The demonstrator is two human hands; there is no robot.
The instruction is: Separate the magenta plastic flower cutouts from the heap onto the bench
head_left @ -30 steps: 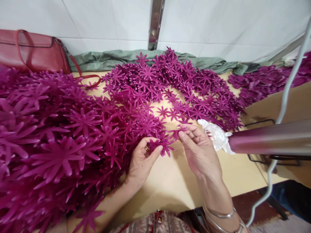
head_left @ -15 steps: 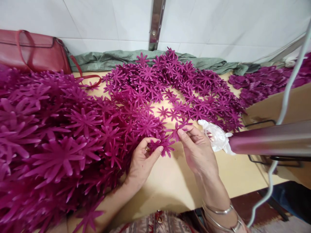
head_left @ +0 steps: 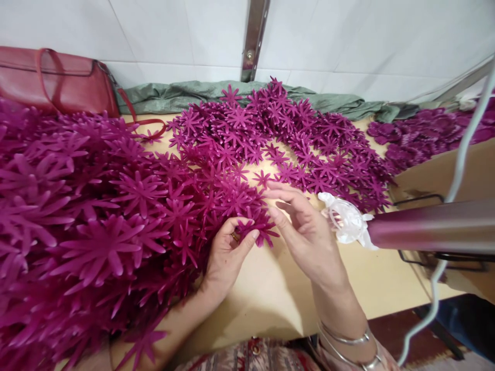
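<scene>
— So, what lies left of the grip?
— A huge heap of magenta star-shaped plastic flowers, spilling over the tan wooden table. A purplish metal tube juts in from the right.
— And the hands?
— The left hand pinches a small bunch of the same magenta flowers between thumb and fingers, at the heap's edge. The right hand hangs just right of that bunch, fingers loose, holding nothing. A crumpled white plastic scrap sits just beyond it.
</scene>
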